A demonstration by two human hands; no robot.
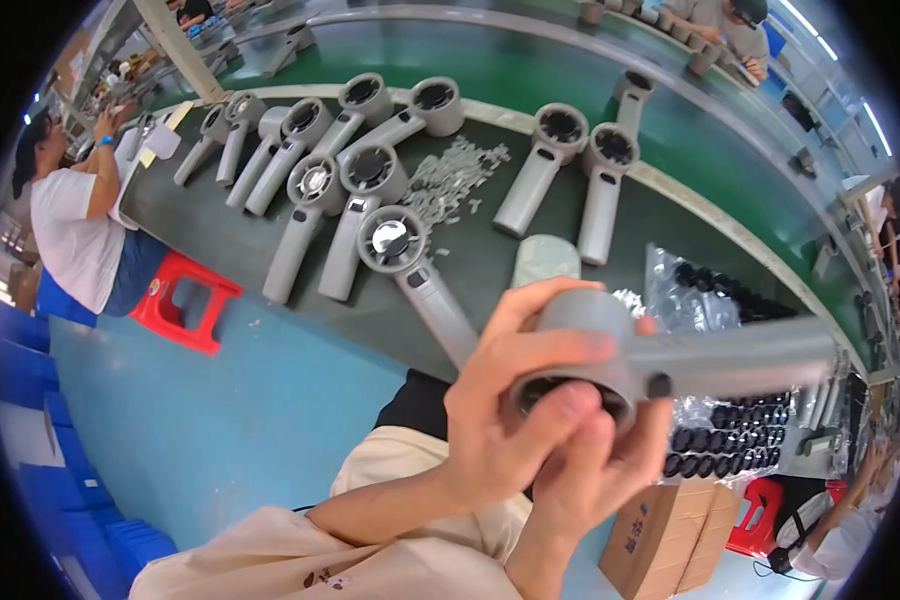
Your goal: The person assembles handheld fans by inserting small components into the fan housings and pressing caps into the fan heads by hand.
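A grey handheld fan is up in front of me, its handle pointing right and slightly blurred. My left hand is closed around the round fan head, with its thumb at the dark open end. From below, my right hand grips the same head, fingertips pressed at the rim of the opening. Whatever small part may be under the fingertips is hidden. Just beyond my left hand, another grey fan lies on the dark bench top.
Several grey fans lie across the bench beside a heap of small grey pieces. Black rings in clear plastic are on the right, above a cardboard box. A green conveyor runs behind. A person sits left near a red stool.
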